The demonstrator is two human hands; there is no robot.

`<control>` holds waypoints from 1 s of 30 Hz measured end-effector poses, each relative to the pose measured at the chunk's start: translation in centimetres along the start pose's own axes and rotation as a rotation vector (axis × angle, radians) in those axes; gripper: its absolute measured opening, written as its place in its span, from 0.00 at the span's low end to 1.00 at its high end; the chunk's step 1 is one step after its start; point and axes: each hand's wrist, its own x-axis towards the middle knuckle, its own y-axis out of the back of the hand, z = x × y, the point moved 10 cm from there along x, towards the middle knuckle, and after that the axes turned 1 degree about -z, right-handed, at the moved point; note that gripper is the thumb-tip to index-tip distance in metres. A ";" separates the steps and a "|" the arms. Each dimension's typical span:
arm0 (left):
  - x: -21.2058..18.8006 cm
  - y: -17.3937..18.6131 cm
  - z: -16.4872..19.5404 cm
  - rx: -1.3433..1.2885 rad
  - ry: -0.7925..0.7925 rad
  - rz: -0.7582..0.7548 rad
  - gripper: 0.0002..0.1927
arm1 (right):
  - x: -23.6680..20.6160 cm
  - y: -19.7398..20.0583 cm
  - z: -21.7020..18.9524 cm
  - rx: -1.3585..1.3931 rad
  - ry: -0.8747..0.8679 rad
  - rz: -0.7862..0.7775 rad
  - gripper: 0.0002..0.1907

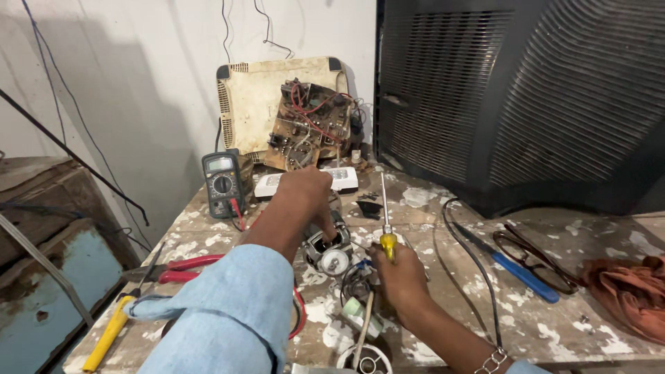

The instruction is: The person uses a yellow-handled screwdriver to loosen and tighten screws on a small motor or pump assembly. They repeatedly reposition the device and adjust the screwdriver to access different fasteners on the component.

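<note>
On a paint-spattered workbench, the left hand reaches forward and rests on top of a small electric motor, its fingers curled down over the far side of the housing and pressing it in place. The motor sits near the middle of the bench, its round silver end facing the near edge, with loose wires trailing off to its right. The right hand is closed in a fist round the yellow handle of a screwdriver, whose shaft points up and away from the motor; the tip touches nothing.

Judging by this, the work on the motor looks to be in its early or middle part: the housing seems still in 1 piece, no loose screws can be made out beside it, and the tool is not yet set to any fastener. The far side of the motor is hidden by the left hand, so something may already be loosened there.

To the left lie red-handled pliers and a yellow-handled tool; a multimeter stands at the far left, with a bare circuit board beyond. On the right are a blue-handled tool, spectacles and a rust-coloured rag.
</note>
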 end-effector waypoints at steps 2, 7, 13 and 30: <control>-0.1 0.2 -0.1 -0.030 -0.003 0.030 0.40 | -0.7 1.1 -0.7 -0.080 0.036 0.051 0.11; -1.8 0.1 -2.7 -0.337 0.023 0.229 0.45 | -2.3 2.5 -3.5 0.105 0.090 0.047 0.11; -5.7 -3.2 -5.3 -0.766 -0.054 0.430 0.44 | -4.9 1.0 -8.3 0.073 0.254 -0.102 0.10; -9.2 -7.7 -5.4 -0.858 -0.265 0.519 0.42 | -7.6 -3.5 -13.4 -0.410 0.566 -0.290 0.12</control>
